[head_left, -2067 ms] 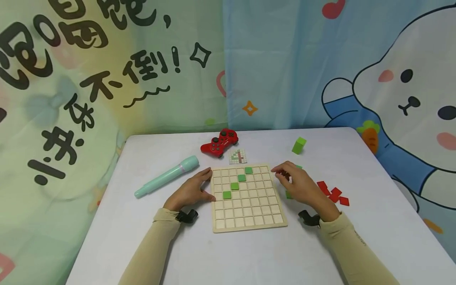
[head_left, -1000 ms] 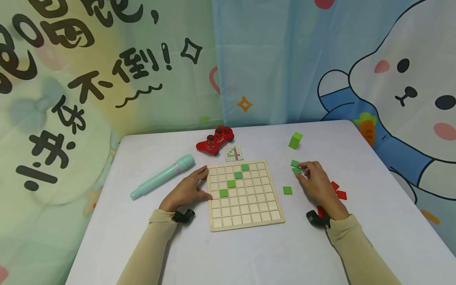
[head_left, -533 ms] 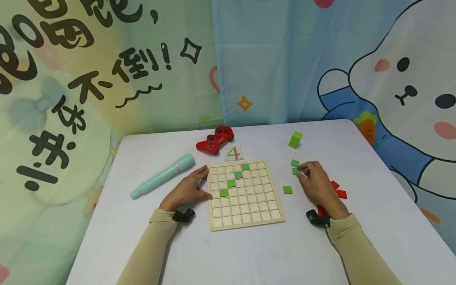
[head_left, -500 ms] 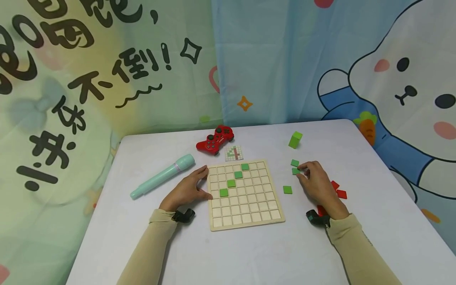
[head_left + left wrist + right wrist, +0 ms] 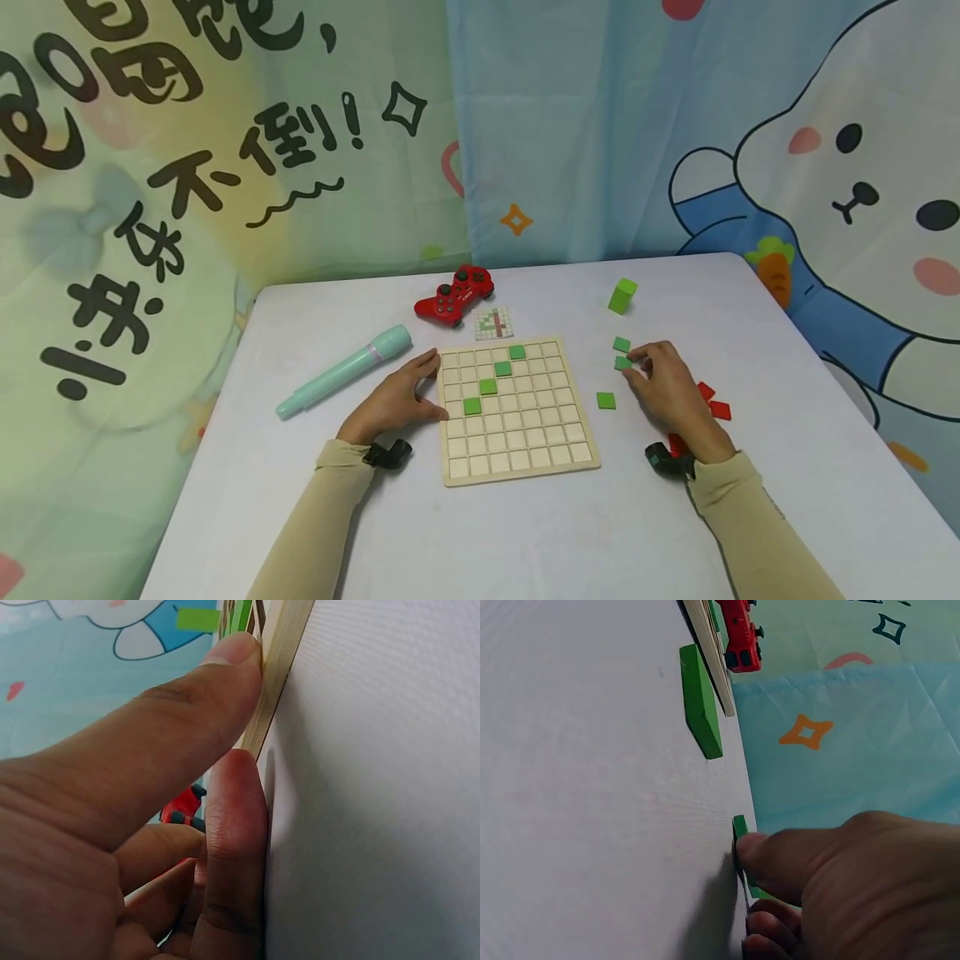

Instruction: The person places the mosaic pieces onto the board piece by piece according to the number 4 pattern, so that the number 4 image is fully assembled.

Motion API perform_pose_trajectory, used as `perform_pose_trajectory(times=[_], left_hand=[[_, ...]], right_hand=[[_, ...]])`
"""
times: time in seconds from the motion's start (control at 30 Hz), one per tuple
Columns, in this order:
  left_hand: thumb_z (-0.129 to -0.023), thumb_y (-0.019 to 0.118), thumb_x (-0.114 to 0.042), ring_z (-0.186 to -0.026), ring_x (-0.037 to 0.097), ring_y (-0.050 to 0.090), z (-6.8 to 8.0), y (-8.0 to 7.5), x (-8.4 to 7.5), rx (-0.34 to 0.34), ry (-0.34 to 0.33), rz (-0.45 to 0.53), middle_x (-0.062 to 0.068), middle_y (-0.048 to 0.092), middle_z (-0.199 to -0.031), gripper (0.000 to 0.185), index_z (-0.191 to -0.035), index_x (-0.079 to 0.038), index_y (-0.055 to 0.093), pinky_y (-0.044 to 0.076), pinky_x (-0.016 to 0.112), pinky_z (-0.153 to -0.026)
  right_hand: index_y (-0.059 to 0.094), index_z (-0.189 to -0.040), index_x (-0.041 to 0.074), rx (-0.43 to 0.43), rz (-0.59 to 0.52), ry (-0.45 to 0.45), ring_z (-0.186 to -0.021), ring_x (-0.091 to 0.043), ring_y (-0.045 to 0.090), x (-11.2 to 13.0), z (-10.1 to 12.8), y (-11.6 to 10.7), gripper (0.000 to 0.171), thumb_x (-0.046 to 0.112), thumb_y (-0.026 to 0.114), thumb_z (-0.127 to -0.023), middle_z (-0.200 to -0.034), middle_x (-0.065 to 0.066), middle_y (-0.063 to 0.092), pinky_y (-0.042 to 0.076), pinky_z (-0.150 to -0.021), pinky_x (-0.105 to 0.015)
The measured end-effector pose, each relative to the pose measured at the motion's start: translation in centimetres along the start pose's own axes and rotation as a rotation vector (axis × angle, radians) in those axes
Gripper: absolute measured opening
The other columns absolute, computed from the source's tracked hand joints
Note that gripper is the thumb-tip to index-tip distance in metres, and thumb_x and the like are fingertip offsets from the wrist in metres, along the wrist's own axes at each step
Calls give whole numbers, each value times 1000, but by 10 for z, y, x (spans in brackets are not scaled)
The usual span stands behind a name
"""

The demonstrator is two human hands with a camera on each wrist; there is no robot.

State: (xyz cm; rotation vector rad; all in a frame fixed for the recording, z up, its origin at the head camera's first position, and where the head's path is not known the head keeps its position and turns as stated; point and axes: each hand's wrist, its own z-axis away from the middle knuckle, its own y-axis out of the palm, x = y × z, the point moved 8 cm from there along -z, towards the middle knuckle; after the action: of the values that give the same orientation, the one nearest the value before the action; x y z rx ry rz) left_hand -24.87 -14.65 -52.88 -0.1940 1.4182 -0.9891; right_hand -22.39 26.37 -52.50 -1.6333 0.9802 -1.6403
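A square wooden grid board (image 5: 525,425) lies on the table with several green tiles (image 5: 487,387) in a diagonal line of its cells. My left hand (image 5: 393,404) rests along the board's left edge; in the left wrist view its thumb and a fingertip touch the wooden rim (image 5: 274,682). To the right of the board, my right hand (image 5: 667,392) pinches the edge of a green tile (image 5: 622,363) near the table. In the right wrist view the thumb (image 5: 769,855) covers part of that tile. Two more loose green tiles lie nearby, one behind (image 5: 622,343) and one closer to the board (image 5: 606,401).
Red tiles (image 5: 720,410) lie partly hidden by my right wrist. Behind the board sit a small grid pattern card (image 5: 492,323) and a red game controller (image 5: 454,296). A mint-green tube (image 5: 343,372) lies left. A green block (image 5: 622,296) stands back right.
My right hand has moved right, from beside the board's right edge to the loose green tiles. Since then it has stayed almost still there. The left hand keeps its place against the board.
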Motion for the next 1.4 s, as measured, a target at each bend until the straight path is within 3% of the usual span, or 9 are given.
perform_pose_trajectory(times=[0.1,0.17,0.3,0.5,0.77,1.0,1.17,1.4], left_hand=[[-82,94,-24,-153,31,46,1,0,1,-3,1,-1,5,23,-180,107,-168,-9,32,38,51,-127],[-82,94,-25,-160,31,37,1,-1,1,-6,2,-5,4,23,-180,107,-168,-9,32,36,51,-128],[-83,94,-26,-164,31,30,0,-1,1,-6,6,-18,4,23,-180,106,-168,-10,32,35,52,-129],[-83,94,-26,-167,31,22,-2,-2,2,-11,16,-18,5,24,-180,106,-168,-9,32,29,52,-131],[-82,94,-26,-167,32,21,-3,-2,1,-5,26,-19,6,24,-180,106,-167,-8,33,27,52,-132],[-83,94,-26,-166,34,22,-2,-4,2,-8,38,-41,8,24,-179,105,-166,-6,33,27,54,-132],[-84,93,-27,-167,32,21,-2,-3,5,-4,37,-38,7,24,-180,105,-167,-7,32,28,52,-132],[-84,93,-27,-167,31,22,-3,-3,3,-4,35,-35,5,24,-180,104,-167,-7,33,28,51,-132]], right_hand=[[62,-133,-1,24,-8,6,-112,-37,58,4,0,0,36,21,68,-104,-132,-23,56,55,-96,-53],[62,-130,1,26,-10,-6,-110,-36,59,8,1,-2,33,21,69,-104,-129,-21,59,56,-94,-51],[66,-120,6,1,-2,-58,-100,-31,59,20,3,-8,24,17,74,-100,-120,-17,63,53,-84,-40],[66,-118,6,21,-13,-118,-100,-30,59,36,6,-12,24,15,77,-98,-119,-17,64,52,-81,-34],[68,-113,8,58,-57,-349,-93,-23,60,87,16,-14,21,9,79,-96,-113,-11,65,52,-75,-26],[67,-109,13,235,-52,-540,-98,-21,61,151,30,13,17,13,79,-97,-114,-3,65,57,-83,-34],[67,-106,15,370,-56,-632,-100,-20,62,189,41,44,11,15,76,-100,-114,-1,63,56,-84,-32],[68,-100,16,437,-24,-730,-99,-13,57,218,47,77,8,17,76,-100,-110,2,61,54,-86,-28]])
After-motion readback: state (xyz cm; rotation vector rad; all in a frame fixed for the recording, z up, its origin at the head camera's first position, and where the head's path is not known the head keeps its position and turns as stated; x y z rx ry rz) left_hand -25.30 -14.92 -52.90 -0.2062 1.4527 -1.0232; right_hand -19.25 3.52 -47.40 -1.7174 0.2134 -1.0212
